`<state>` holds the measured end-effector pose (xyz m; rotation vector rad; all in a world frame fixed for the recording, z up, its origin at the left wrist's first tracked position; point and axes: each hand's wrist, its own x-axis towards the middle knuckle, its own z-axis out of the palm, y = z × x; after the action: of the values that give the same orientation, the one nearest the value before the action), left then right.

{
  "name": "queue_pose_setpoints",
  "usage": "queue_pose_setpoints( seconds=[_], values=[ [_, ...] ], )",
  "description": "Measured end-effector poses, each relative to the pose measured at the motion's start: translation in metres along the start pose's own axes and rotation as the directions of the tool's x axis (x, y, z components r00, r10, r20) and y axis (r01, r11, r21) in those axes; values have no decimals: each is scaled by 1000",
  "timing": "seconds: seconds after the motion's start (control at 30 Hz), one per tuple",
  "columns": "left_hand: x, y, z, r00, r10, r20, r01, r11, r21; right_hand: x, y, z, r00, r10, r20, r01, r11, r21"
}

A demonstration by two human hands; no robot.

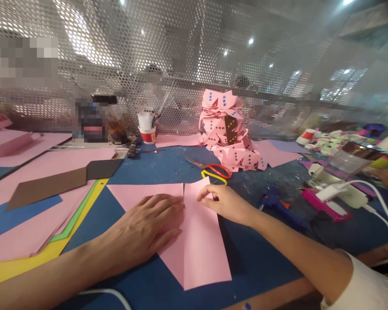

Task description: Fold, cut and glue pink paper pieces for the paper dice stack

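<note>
A pink paper sheet (202, 254) lies on the blue table in front of me, with a crease down its middle and its right part raised slightly. My left hand (151, 221) rests flat on the left part, fingers stretched out up to the crease. At the upper right edge, my right hand (229, 204) pinches the paper between thumb and fingers. Just beyond the sheet lie scissors with red and yellow handles (216, 171). Farther back stands a tower of folded pink paper pieces (221, 125) marked with small coloured squares.
On the left are stacked pink sheets (16, 247) with a brown sheet (48, 187) on top. A blue glue gun (274, 202), a magenta device (325, 204) and a white cable (383, 206) lie right. A paper cup (148, 135) stands by the perforated metal screen (181, 51).
</note>
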<state>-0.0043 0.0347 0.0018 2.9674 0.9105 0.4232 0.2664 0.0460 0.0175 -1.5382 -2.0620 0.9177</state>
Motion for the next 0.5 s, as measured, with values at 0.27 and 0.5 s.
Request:
queue_pose_setpoints(
  seconds=[0.27, 0.5],
  values=[
    [-1, -2, 2, 1000, 2, 30, -2, 1000, 3, -3, 2, 4, 1000, -13, -5, 13, 1000, 0],
    [-1, -3, 3, 1000, -5, 30, 5, 1000, 1, -5, 0, -2, 999, -52, -9, 53, 996, 70]
  ],
)
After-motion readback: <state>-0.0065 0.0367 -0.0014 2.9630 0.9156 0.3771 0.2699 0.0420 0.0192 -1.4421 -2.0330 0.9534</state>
